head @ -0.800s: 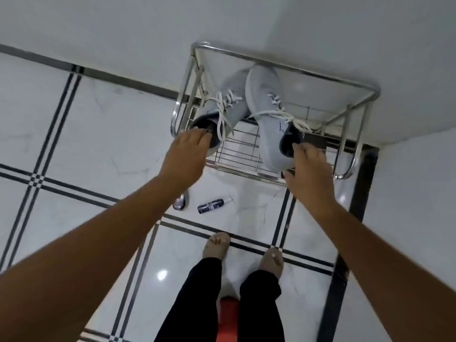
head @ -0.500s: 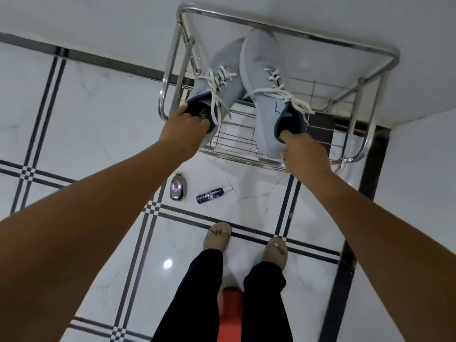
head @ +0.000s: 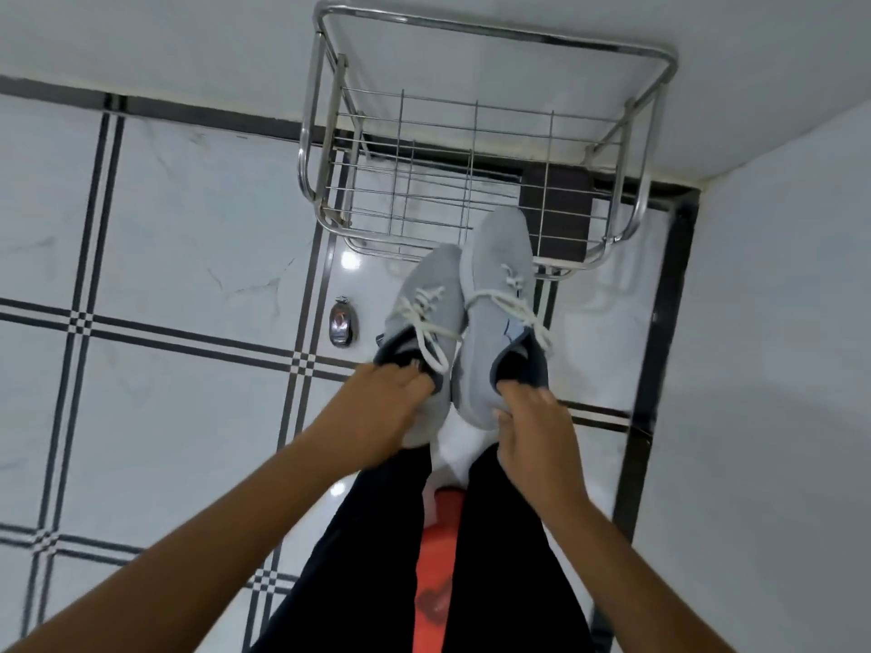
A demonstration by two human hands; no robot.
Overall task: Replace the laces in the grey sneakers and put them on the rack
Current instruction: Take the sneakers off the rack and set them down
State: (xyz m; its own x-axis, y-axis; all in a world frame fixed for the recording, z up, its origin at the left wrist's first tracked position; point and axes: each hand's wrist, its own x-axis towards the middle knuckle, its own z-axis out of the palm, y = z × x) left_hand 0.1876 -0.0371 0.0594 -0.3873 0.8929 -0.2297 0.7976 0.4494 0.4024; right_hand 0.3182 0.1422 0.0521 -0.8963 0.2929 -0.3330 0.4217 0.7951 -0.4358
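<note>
The floor [head: 179, 219] is glossy white marble-look tile crossed by thin black double lines, with a dark border strip running along the base of the white walls [head: 777, 322], which meet in a corner at the upper right. A chrome wire shoe rack [head: 476, 200] stands against the far wall, its tubular frame rounded at the corners and its grid shelves showing the floor through them. On the tile just left of the rack's front edge lies a small dark, shiny object [head: 342, 321], too small to identify. Low in the view, the person's black trouser legs [head: 499, 558] stand either side of something red-orange [head: 436, 572] on the floor.

Both forearms reach forward from the lower corners. The left hand [head: 384, 407] grips the heel end of the left grey sneaker [head: 422, 304], fingers curled over the dark collar. The right hand [head: 530, 433] holds the right grey sneaker [head: 495, 294] at its heel, thumb against the side of the shoe and fingers tucked into the dark opening. The two sneakers are held side by side, touching, toes pointing away toward the rack, in the air in front of the rack rather than on a shelf; the right toe overlaps the front rail in view. Both carry white laces [head: 506, 301], tied, with loops hanging loose.
</note>
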